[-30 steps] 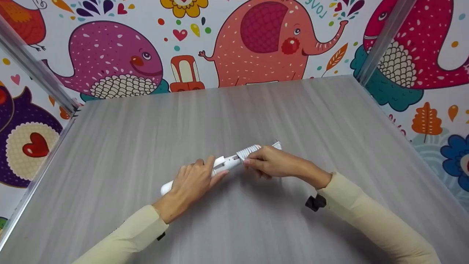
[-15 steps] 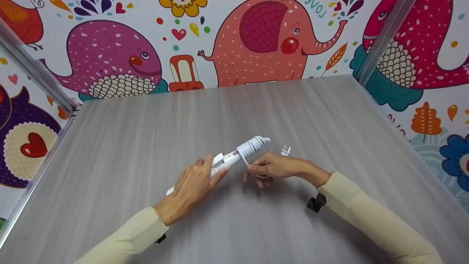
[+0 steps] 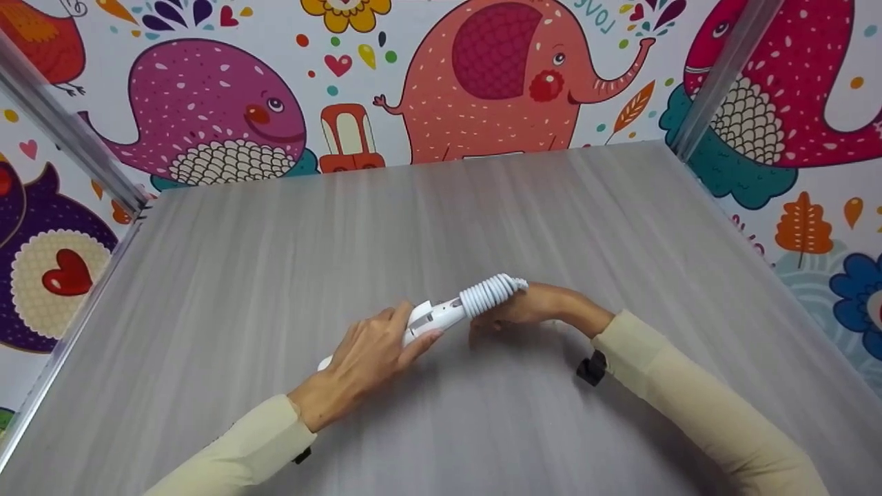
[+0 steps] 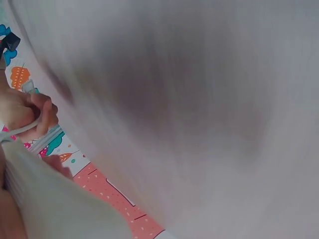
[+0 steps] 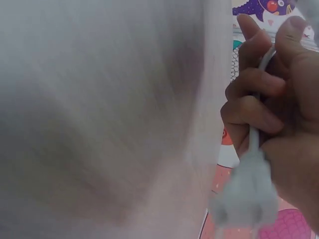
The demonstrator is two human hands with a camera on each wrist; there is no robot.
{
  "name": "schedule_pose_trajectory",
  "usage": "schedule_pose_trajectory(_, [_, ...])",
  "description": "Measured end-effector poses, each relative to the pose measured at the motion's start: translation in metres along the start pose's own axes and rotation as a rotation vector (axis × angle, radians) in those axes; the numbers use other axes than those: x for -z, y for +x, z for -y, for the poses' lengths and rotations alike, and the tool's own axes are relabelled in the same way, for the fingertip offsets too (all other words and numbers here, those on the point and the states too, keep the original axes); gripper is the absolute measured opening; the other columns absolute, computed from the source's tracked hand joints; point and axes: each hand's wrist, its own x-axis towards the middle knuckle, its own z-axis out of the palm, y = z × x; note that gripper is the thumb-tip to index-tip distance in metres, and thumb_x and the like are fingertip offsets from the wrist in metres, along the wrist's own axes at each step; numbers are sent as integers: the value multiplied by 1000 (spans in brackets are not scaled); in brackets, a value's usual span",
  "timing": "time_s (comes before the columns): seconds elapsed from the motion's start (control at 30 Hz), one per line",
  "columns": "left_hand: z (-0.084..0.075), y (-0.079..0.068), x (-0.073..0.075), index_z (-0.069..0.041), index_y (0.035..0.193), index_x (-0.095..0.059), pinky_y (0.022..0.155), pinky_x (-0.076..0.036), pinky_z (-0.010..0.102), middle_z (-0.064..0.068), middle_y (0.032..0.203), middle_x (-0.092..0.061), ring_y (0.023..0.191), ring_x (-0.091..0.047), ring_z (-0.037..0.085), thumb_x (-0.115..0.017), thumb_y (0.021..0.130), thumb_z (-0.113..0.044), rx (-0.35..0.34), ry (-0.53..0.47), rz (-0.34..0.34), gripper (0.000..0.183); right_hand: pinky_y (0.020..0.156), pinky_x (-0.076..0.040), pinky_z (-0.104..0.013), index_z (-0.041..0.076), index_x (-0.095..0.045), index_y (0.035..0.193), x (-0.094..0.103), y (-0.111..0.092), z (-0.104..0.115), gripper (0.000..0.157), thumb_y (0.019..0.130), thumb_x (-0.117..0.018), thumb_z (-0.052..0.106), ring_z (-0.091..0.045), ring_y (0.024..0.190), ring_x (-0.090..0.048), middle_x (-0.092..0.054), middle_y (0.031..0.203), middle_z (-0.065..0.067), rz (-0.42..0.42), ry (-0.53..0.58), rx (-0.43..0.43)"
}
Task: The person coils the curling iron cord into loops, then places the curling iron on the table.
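My left hand [image 3: 365,351] grips a slim white hair iron [image 3: 448,315], slanted with its far end up to the right over the table. White power cord [image 3: 489,295] is coiled tightly round that far end. My right hand [image 3: 530,304] is just behind and under the coils, partly hidden by them in the head view. In the right wrist view, its curled fingers hold the loose cord [image 5: 254,134], and the two-pin plug [image 5: 246,194] hangs out below the palm. The left wrist view shows the iron's white body [image 4: 60,194] close up, with cord running to the right hand.
A grey wood-grain table [image 3: 331,234] spreads under both hands. Printed panels with cartoon animals [image 3: 496,83] stand along its back and sides, with metal posts [image 3: 723,83] at the corners. A black wrist mount [image 3: 591,368] sits at the right cuff.
My right hand went from the wrapped end to its near side, drawing out cord, then passed under and behind the coils. The plug is now hidden in the head view. My left hand keeps its grip.
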Motion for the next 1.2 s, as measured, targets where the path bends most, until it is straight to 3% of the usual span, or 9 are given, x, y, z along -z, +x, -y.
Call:
schedule_pose_trajectory(0.1, [-1, 0, 1, -2, 97, -55, 43, -41, 25, 4, 65, -56, 51, -46, 9, -62, 98, -43, -32, -4, 14, 41, 67, -43, -22, -3, -66, 93, 7, 0, -4, 4, 92, -64, 0, -4, 70, -49, -63, 77, -7, -13, -46, 145])
schedule_pose_trajectory(0.2, [-1, 0, 2, -2, 98, -56, 43, -38, 22, 3, 65, -56, 51, -43, 8, -59, 99, -45, -63, -7, 24, 42, 71, -46, -22, -5, -68, 96, 15, 1, -7, 8, 89, -64, -5, -5, 74, -51, -67, 84, -13, -20, -84, 257])
schedule_pose_trajectory(0.27, [-1, 0, 2, -3, 99, -56, 43, -37, 22, 2, 64, -55, 51, -42, 7, -58, 100, -46, -81, -1, 27, 43, 73, -47, -21, -2, -69, 97, 18, 2, -6, 8, 91, -65, 0, -5, 76, -53, -68, 87, -10, -18, -84, 233])
schedule_pose_trajectory(0.37, [-1, 0, 2, -4, 98, -55, 43, -36, 22, 2, 64, -54, 50, -40, 7, -55, 100, -48, -107, 16, 43, 44, 71, -46, -20, 2, -72, 97, 20, 3, -2, 12, 95, -63, 9, -5, 75, -53, -68, 87, -3, -31, -73, 126])
schedule_pose_trajectory(0.53, [-1, -1, 1, -7, 96, -52, 42, -36, 24, 1, 66, -56, 49, -40, 7, -53, 100, -51, -139, 19, 114, 45, 64, -45, -21, 10, -76, 93, 19, 2, 9, 14, 95, -68, 21, -5, 68, -53, -70, 82, 2, -81, -83, -11])
schedule_pose_trajectory(0.8, [-1, -1, -5, -10, 97, -52, 41, -41, 30, 2, 63, -54, 47, -49, 12, -58, 98, -50, -206, 80, 154, 40, 60, -42, -21, 13, -77, 85, 11, -1, 24, 10, 88, -77, 23, -3, 64, -49, -71, 77, 4, -173, -234, -15])
schedule_pose_trajectory(1.2, [4, 2, -5, -10, 98, -55, 41, -42, 32, 4, 63, -57, 46, -51, 15, -63, 95, -49, -146, 114, 157, 40, 58, -40, -23, 13, -76, 82, 1, -8, 44, 9, 88, -77, 20, -6, 62, -47, -68, 72, 4, -305, -261, -16])
